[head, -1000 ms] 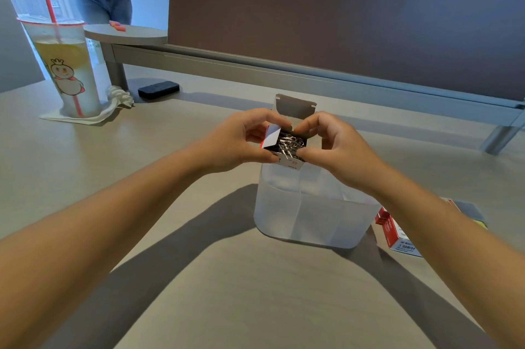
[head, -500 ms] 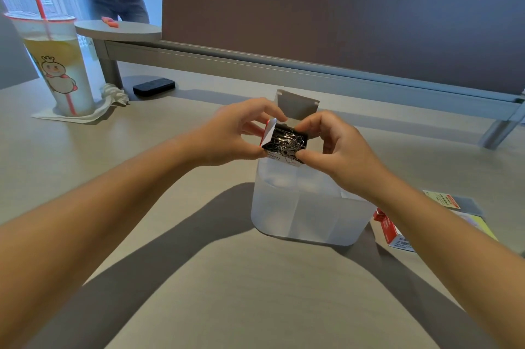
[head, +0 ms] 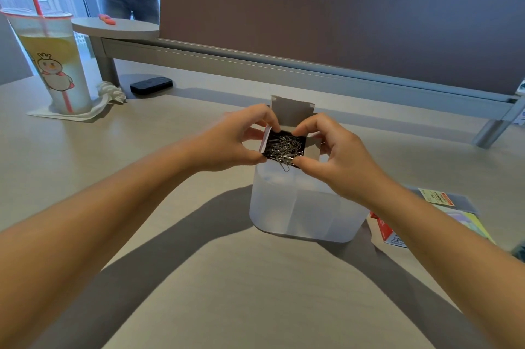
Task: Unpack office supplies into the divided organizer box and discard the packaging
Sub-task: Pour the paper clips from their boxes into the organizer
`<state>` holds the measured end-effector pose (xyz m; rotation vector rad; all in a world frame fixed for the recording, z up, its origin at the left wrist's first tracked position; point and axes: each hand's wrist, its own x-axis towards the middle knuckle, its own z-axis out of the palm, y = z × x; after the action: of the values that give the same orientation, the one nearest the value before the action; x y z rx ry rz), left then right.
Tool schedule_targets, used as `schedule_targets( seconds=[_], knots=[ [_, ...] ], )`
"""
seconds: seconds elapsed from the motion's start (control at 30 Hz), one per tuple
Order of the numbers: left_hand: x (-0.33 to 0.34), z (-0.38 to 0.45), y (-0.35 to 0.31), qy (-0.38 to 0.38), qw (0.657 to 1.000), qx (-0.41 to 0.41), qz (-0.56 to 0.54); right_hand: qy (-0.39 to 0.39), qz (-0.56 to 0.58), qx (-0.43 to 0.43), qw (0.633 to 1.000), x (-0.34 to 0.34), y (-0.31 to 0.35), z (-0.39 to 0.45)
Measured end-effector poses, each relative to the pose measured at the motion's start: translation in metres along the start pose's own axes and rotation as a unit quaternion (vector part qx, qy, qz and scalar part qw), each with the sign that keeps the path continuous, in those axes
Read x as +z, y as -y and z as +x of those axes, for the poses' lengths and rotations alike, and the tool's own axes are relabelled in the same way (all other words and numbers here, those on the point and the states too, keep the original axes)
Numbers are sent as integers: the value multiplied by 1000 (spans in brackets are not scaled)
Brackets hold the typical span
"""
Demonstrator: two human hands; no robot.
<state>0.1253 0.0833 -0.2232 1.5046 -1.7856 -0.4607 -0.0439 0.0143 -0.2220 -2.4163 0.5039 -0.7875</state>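
A small cardboard box full of silver paper clips is held open just above the translucent white divided organizer box. My left hand pinches the box's left side, thumb below and fingers on top. My right hand pinches its right side, thumb at the front edge. The lid flap stands up behind the clips, and one clip hangs over the front edge. The organizer's inner dividers show faintly through its wall.
A red-and-white small box and packs of sticky notes lie right of the organizer. At far left stands a drink cup with a red straw on a napkin. A black device lies near the partition; a person stands behind.
The box has tilted so its open top faces up more, and a clip now pokes over the front edge. Both hands keep their grip above the organizer.
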Motion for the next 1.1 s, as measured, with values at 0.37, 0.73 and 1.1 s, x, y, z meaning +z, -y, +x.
schedule_targets(
  seconds=[0.37,0.73,1.1],
  knots=[
    [0,-5,1,-1,999,-5,-48,3,-86,-8,996,2,4,-4],
    [4,-9,6,-19,993,-1,-120,-8,-105,-16,994,5,3,-7],
    [5,-12,8,-17,989,-6,-146,2,-112,-33,993,5,0,-6]
  ],
)
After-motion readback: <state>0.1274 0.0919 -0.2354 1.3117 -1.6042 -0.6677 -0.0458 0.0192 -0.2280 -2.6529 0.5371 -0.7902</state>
